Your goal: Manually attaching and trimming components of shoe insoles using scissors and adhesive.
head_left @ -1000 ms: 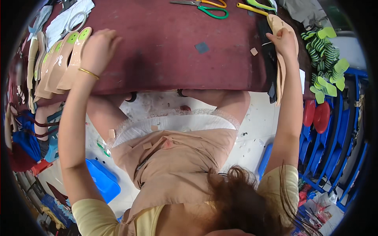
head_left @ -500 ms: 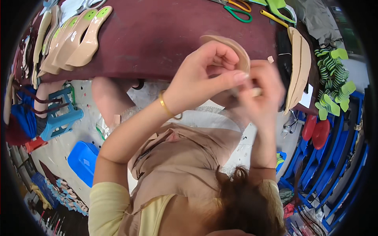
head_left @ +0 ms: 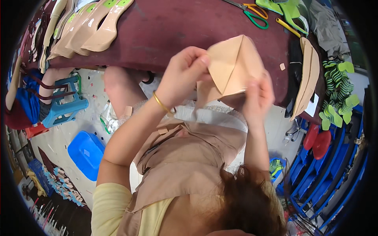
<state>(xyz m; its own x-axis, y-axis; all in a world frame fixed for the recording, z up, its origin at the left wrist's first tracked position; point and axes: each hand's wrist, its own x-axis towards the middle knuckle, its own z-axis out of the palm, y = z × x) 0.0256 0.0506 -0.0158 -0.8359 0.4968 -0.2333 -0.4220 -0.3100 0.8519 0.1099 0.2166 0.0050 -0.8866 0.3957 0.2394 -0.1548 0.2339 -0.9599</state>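
Observation:
Just off the near edge of the dark red table (head_left: 169, 35), I hold a beige leather-like piece (head_left: 233, 72), opened out, with a seam or crease down its middle. My left hand (head_left: 188, 70) pinches its left edge between thumb and fingers. At its lower right side, my right hand (head_left: 260, 93) is closed on the edge, a little blurred. Several similar beige pieces (head_left: 308, 76) lie stacked at the table's right edge. Shiny beige sole-shaped pieces (head_left: 103, 37) with lime green ends overlap on the far left.
Scissors with orange and green handles (head_left: 256, 21) and a yellow tube-like tool (head_left: 288, 27) lie at the far right, near green striped pieces (head_left: 338, 84). On the floor stand a blue basin (head_left: 86, 155) and a blue stool (head_left: 65, 101). Blue racks (head_left: 330, 169) fill the right side.
The beige piece was curved over and seen edge-on; now it is spread open toward me. My hands have moved apart, with the piece stretched between them. The view has shifted slightly.

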